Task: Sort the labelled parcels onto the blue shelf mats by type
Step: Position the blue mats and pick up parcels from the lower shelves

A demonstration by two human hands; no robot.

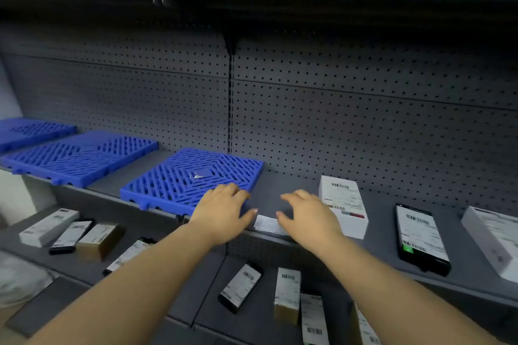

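Three blue slatted mats lie on the grey middle shelf: a near one (185, 176), a middle one (81, 156) and a far left one (30, 130). None carries a parcel. My left hand (224, 211) rests palm down on the near mat's front right corner, fingers spread, holding nothing. My right hand (308, 215) hovers open beside it over the bare shelf, just left of a white labelled box (346, 204). Further right lie a black labelled box (421, 238) and another white box (496, 235).
A paper tag (267, 224) is stuck on the shelf's front edge between my hands. The lower shelf holds several labelled parcels: a white box (47, 228), a black one (71, 236), a brown one (98, 241), another black one (241, 285), another brown one (288, 294). Pegboard backs the shelves.
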